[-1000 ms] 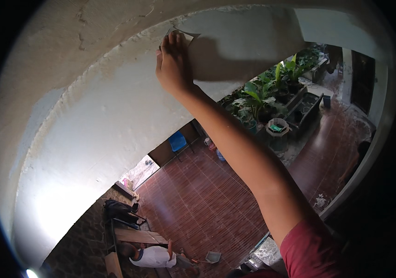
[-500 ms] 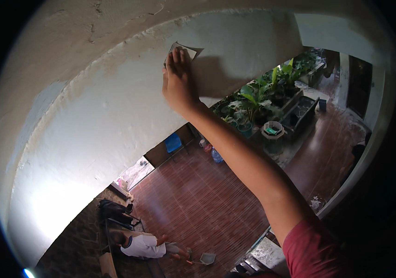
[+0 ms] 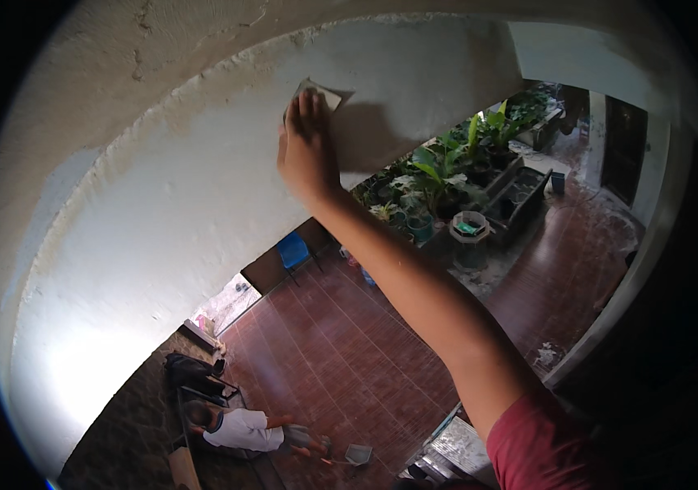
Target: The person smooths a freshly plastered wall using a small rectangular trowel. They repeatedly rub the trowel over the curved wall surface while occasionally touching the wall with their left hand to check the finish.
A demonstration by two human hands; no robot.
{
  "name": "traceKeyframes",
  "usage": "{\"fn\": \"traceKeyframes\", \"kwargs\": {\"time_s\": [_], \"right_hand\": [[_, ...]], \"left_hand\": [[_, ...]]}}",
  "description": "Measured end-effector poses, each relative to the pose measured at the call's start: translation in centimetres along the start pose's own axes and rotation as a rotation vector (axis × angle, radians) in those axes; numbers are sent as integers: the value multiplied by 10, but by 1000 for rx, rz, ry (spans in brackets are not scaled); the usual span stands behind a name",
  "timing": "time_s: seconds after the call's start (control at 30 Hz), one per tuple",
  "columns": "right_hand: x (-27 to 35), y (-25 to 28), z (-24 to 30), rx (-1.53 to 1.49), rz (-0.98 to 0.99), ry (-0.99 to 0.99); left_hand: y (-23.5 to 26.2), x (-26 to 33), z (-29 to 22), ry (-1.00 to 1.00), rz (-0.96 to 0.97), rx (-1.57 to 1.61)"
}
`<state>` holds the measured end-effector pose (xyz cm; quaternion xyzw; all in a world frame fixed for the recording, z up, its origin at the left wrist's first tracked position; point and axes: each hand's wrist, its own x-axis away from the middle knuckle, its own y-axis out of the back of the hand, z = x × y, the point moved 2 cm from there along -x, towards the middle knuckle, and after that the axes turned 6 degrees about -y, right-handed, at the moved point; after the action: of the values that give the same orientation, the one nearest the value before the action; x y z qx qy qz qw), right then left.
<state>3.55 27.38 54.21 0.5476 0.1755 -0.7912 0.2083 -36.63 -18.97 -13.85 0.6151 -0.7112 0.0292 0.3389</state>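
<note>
My right hand (image 3: 311, 151) reaches up to the pale plastered beam (image 3: 161, 212), its bare forearm rising from a dark red sleeve at the lower right. Under its fingers a small sheet of sandpaper (image 3: 328, 98) is pressed flat against the plaster. Light and dark grey sides show at the sheet's lifted corner; the rest is hidden by the fingers. A shadow of the hand falls on the beam just to the right. My left hand is out of the picture.
Far below lies a red tiled floor (image 3: 341, 327). A person in a white shirt (image 3: 243, 429) sits at the lower left near a dustpan (image 3: 358, 454). Beyond stand a blue chair (image 3: 293, 250), potted plants (image 3: 439, 171) and an octagonal planter (image 3: 470, 226). Rough ceiling (image 3: 120, 65) adjoins the beam.
My right hand and the sandpaper have shifted slightly left and down in the picture. The whole view has also moved a little; the hand keeps its hold.
</note>
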Motion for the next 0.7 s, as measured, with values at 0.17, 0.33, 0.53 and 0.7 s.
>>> {"fn": "traceKeyframes", "kwargs": {"time_s": [0.17,0.33,0.53,0.7], "right_hand": [[7,6,-11,-38,-45,77],[11,1,-18,-13,-69,36],[20,7,-10,-66,-136,21],[38,10,-5,-123,-30,34]], "left_hand": [[-8,21,16,7,37,-3],[-16,45,35,-44,98,-5],[-14,18,11,49,45,8],[-14,2,-17,57,37,24]]}}
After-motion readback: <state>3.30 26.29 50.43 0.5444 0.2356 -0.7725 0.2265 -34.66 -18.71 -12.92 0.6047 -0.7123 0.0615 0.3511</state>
